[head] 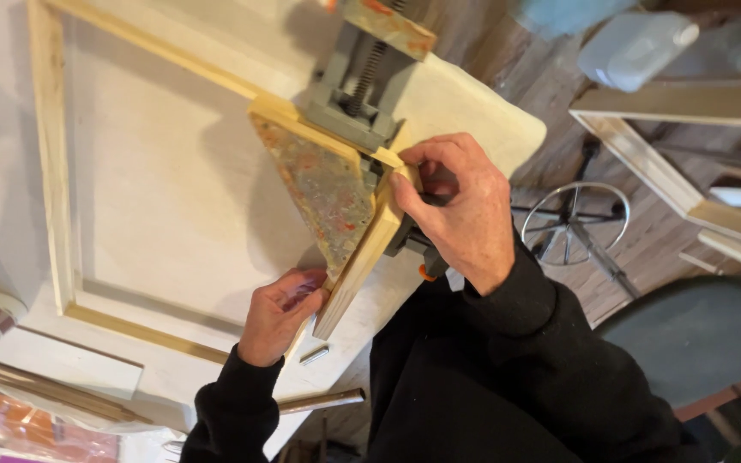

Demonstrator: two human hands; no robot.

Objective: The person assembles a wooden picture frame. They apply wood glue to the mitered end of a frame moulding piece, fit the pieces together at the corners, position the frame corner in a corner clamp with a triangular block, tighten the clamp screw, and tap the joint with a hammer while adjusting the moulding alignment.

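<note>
White workbench (pixel 173 189) | wooden strip (pixel 362 257) between both hands | corner clamp (pixel 362 94) above

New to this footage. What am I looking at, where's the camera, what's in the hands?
One picture, from a camera worn on the person's head, looking down at their two bare hands; no machine. The right hand presses on the corner of a pale wooden frame strip sitting in a grey metal corner clamp with a paint-stained triangular plate. The left hand pinches the strip's lower end. A larger pale wooden frame lies on the white worktable.
</note>
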